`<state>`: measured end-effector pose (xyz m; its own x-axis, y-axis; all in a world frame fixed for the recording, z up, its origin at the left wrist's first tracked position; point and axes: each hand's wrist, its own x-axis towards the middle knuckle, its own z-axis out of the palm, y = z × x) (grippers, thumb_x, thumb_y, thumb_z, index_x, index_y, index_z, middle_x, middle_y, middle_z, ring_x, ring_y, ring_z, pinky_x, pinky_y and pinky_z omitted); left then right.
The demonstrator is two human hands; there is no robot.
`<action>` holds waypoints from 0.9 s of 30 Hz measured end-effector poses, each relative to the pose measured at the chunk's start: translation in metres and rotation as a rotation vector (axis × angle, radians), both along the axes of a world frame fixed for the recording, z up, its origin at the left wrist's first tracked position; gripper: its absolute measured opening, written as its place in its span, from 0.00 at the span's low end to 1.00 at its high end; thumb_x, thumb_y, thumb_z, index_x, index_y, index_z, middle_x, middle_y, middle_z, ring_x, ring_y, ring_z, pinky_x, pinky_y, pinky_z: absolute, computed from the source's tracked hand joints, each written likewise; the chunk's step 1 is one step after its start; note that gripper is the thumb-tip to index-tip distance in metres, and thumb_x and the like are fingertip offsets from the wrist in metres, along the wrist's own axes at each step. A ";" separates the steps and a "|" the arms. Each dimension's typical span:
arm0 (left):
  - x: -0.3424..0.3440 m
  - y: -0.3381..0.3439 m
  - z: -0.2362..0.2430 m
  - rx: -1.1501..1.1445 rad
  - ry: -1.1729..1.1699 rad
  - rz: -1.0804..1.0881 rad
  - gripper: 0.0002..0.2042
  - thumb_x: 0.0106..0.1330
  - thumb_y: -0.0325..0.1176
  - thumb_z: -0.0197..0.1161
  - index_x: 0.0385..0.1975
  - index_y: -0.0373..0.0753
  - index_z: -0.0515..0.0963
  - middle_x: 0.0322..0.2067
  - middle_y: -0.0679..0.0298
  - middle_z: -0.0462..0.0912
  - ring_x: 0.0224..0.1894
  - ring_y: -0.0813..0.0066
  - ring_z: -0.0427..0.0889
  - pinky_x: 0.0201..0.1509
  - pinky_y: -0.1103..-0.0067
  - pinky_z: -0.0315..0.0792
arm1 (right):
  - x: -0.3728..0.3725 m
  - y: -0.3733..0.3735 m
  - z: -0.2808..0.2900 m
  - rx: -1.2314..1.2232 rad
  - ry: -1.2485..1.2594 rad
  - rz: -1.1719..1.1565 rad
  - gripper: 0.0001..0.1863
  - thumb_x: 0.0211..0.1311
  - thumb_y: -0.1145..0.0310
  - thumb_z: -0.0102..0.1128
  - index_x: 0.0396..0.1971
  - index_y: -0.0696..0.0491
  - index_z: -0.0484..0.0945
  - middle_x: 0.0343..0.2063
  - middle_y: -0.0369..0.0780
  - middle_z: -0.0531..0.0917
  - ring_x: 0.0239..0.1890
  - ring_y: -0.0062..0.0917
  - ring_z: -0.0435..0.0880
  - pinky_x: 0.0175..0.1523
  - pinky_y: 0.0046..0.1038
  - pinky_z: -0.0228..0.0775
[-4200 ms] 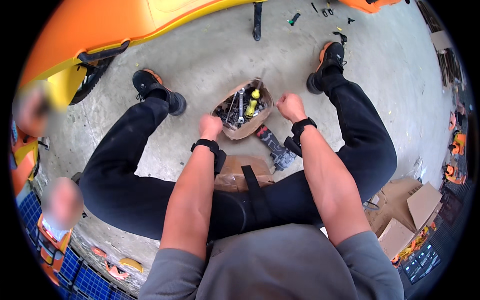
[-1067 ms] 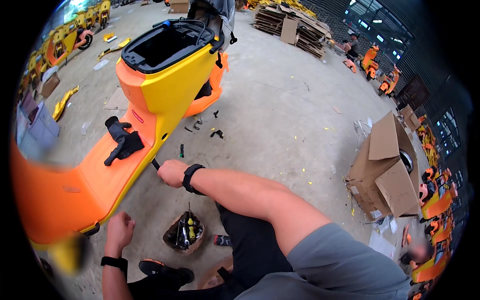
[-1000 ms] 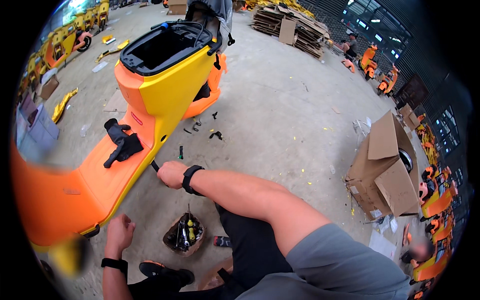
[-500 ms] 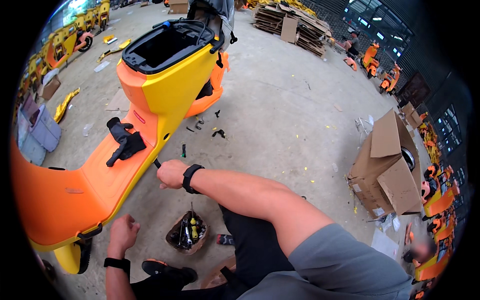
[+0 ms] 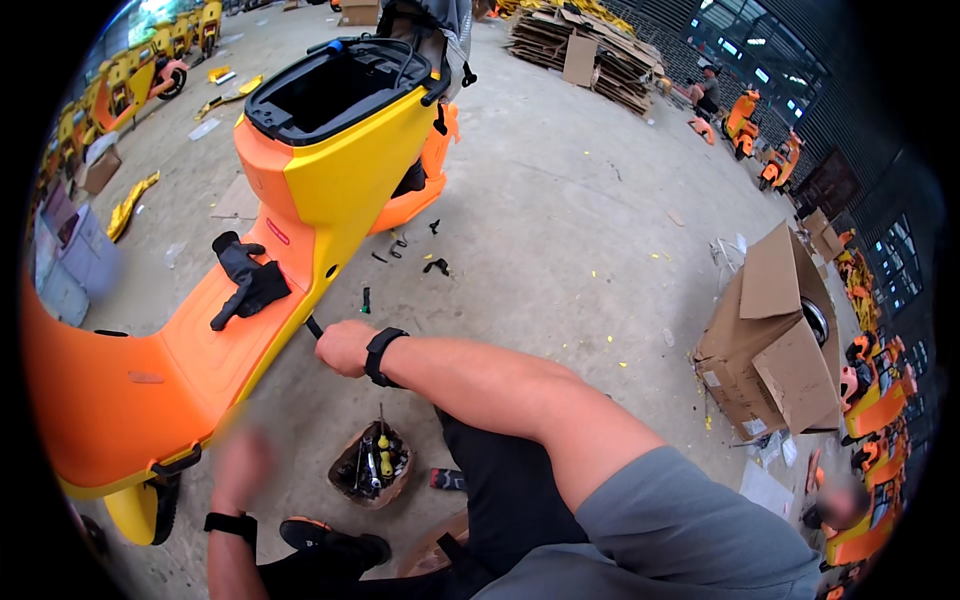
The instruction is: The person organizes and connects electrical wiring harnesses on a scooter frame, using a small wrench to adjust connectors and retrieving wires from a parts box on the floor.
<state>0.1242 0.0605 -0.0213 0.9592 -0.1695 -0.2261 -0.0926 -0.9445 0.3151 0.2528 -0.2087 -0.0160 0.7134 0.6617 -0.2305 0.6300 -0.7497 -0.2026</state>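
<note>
An orange and yellow scooter body point(image 5: 330, 190) stands at the left, its seat opening uncovered. Beside the lower edge of its footboard is my right hand point(image 5: 343, 347), fingers curled closed. A short black rod-like piece point(image 5: 314, 326) juts from under that edge to the hand; what the fingers grip is hidden. My left hand point(image 5: 243, 465) is near the front end of the footboard, just off its edge, and too smeared to read its fingers. Black gloves point(image 5: 248, 280) lie on the footboard. Between my arms, a container of tools point(image 5: 372, 465) sits on the floor, with a yellow-handled screwdriver point(image 5: 385, 452) on top.
An open cardboard box point(image 5: 745, 370) stands to the right. Small black parts point(image 5: 436, 266) lie on the concrete floor beyond my right hand. Flattened cardboard point(image 5: 590, 50) is stacked at the back. More scooters point(image 5: 740, 122) line both sides, and a person point(image 5: 708, 90) sits far off.
My left hand has blurred with motion, staying near the footboard's front end. My right hand has hardly moved. The view has shifted very slightly.
</note>
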 end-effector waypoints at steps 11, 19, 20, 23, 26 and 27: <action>0.001 0.002 -0.002 -0.025 0.004 -0.015 0.13 0.54 0.34 0.67 0.35 0.32 0.78 0.28 0.50 0.82 0.35 0.53 0.82 0.40 0.67 0.75 | 0.004 0.001 -0.010 -0.026 0.009 -0.020 0.20 0.56 0.49 0.62 0.33 0.54 0.84 0.35 0.46 0.85 0.43 0.40 0.83 0.48 0.39 0.75; -0.005 -0.008 0.013 -0.011 0.051 0.055 0.15 0.56 0.37 0.65 0.38 0.32 0.79 0.33 0.48 0.83 0.40 0.50 0.81 0.43 0.64 0.75 | 0.004 -0.004 -0.002 -0.052 0.002 0.093 0.15 0.54 0.55 0.64 0.28 0.53 0.83 0.31 0.47 0.84 0.40 0.43 0.83 0.45 0.42 0.75; -0.004 -0.009 0.013 0.045 0.102 0.054 0.16 0.58 0.39 0.64 0.40 0.33 0.78 0.36 0.47 0.82 0.43 0.50 0.80 0.46 0.64 0.74 | 0.004 -0.005 0.001 -0.053 0.019 0.128 0.17 0.56 0.53 0.62 0.26 0.54 0.83 0.30 0.47 0.84 0.38 0.43 0.83 0.44 0.42 0.75; -0.007 -0.010 0.015 0.040 0.122 0.093 0.15 0.60 0.39 0.61 0.38 0.33 0.78 0.40 0.48 0.81 0.47 0.49 0.79 0.50 0.62 0.74 | 0.002 -0.005 0.009 0.072 0.082 0.082 0.20 0.60 0.51 0.59 0.24 0.54 0.83 0.26 0.49 0.82 0.34 0.45 0.81 0.40 0.43 0.72; -0.006 -0.010 0.017 0.044 0.169 0.077 0.16 0.62 0.41 0.60 0.39 0.33 0.77 0.39 0.46 0.81 0.46 0.48 0.79 0.49 0.61 0.73 | 0.002 -0.005 0.012 0.080 0.084 0.086 0.09 0.52 0.65 0.65 0.28 0.55 0.81 0.28 0.46 0.83 0.37 0.43 0.81 0.42 0.41 0.72; -0.006 -0.010 0.018 0.046 0.197 0.079 0.16 0.62 0.41 0.60 0.40 0.33 0.77 0.39 0.46 0.81 0.46 0.48 0.79 0.49 0.61 0.73 | 0.002 -0.004 0.012 0.059 0.089 0.089 0.07 0.52 0.68 0.64 0.28 0.55 0.81 0.29 0.45 0.84 0.37 0.42 0.81 0.43 0.40 0.72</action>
